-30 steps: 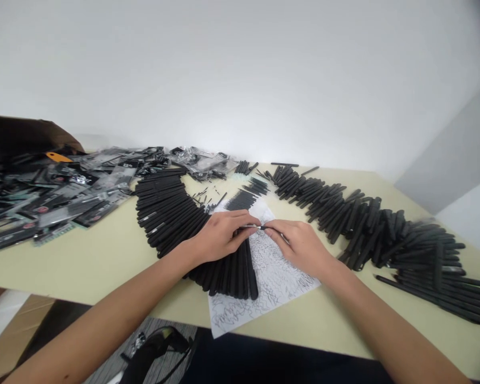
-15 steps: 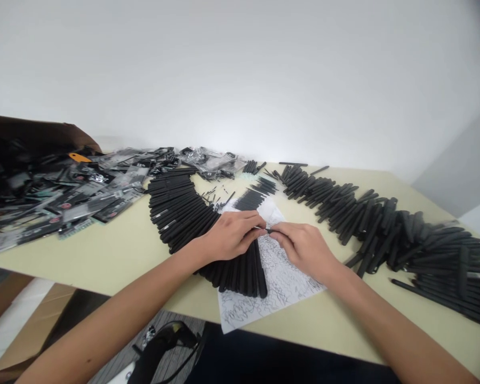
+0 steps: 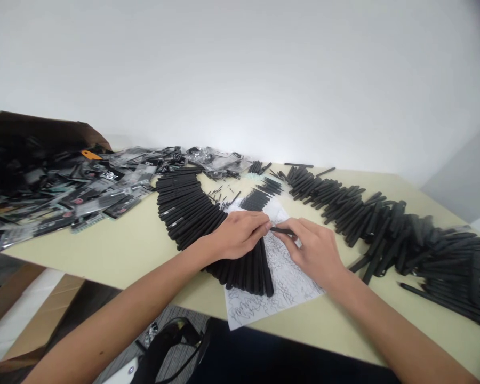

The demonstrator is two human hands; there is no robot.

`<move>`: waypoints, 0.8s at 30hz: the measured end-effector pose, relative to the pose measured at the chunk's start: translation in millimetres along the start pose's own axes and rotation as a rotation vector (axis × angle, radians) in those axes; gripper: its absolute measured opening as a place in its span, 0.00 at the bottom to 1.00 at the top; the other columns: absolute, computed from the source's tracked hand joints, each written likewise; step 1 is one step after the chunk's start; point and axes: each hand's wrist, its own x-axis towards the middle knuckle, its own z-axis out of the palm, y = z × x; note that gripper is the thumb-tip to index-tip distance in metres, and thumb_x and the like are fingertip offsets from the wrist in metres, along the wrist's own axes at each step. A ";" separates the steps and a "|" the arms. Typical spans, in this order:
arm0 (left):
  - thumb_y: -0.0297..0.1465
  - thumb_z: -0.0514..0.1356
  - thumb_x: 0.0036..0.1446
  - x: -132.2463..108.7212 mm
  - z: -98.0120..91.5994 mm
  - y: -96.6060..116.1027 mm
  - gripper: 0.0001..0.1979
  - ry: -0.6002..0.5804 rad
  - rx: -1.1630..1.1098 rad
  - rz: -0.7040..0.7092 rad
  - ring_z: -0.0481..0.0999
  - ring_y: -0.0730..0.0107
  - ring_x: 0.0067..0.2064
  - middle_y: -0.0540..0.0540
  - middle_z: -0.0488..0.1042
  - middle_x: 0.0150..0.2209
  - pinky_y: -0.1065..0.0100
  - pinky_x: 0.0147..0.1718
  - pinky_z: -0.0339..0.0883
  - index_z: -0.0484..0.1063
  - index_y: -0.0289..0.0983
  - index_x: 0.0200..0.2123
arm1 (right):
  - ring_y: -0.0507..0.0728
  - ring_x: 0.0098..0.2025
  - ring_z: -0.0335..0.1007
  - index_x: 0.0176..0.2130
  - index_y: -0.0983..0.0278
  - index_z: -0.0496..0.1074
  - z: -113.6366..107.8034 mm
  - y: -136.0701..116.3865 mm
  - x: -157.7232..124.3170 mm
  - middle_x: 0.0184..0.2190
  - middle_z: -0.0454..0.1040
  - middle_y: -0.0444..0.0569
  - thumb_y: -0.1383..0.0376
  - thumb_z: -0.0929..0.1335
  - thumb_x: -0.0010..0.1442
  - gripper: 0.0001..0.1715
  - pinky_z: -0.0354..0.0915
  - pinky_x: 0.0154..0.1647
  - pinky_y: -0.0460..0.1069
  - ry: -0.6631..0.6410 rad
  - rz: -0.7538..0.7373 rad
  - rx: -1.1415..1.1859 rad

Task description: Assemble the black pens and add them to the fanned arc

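Observation:
A slim black pen (image 3: 283,231) lies level between my hands above the scribbled paper (image 3: 264,309). My right hand (image 3: 318,246) pinches its barrel between thumb and fingers. My left hand (image 3: 240,233) is closed at the pen's left end, thumb against fingertips; that end is hidden in the grip. Under and beside my left hand, a curved row of black pens (image 3: 188,205) fans over the table and onto the paper. Just beyond my hands lie small dark pen refills (image 3: 254,200) in a neat row.
Plastic-wrapped packets (image 3: 120,184) heap up at the left by a dark open box (image 3: 44,128), with an orange piece (image 3: 91,155) on them. A long pile of black pens (image 3: 384,229) runs along the right of the table (image 3: 116,261). Small loose bits (image 3: 220,193) lie behind the fan.
My right hand has shifted slightly right and turned, so more of the pen's barrel shows between my hands. The whole view has moved a little, with things appearing further right.

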 end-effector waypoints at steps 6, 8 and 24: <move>0.32 0.47 0.71 -0.7 2.6 -0.8 0.19 0.092 0.076 -0.006 0.57 0.74 0.25 0.52 0.62 0.22 0.66 0.28 0.49 0.57 0.37 0.24 | 0.57 0.28 0.73 0.39 0.60 0.72 0.3 1.0 0.0 0.28 0.78 0.46 0.60 0.56 0.74 0.20 0.59 0.32 0.50 -0.254 0.051 0.046; 0.32 0.47 0.71 -0.3 3.6 -1.2 0.19 0.100 0.087 -0.010 0.57 0.74 0.24 0.52 0.62 0.22 0.66 0.27 0.49 0.57 0.37 0.24 | 0.57 0.29 0.75 0.40 0.59 0.71 1.9 2.7 0.3 0.30 0.80 0.45 0.61 0.59 0.73 0.14 0.61 0.33 0.50 -0.218 0.074 0.106; 0.33 0.47 0.71 0.3 7.6 1.2 0.20 0.050 0.130 -0.036 0.58 0.74 0.24 0.51 0.63 0.21 0.67 0.28 0.49 0.60 0.36 0.24 | 0.55 0.28 0.73 0.39 0.59 0.70 2.3 2.7 2.4 0.33 0.79 0.44 0.61 0.69 0.65 0.04 0.64 0.32 0.50 -0.118 0.170 0.279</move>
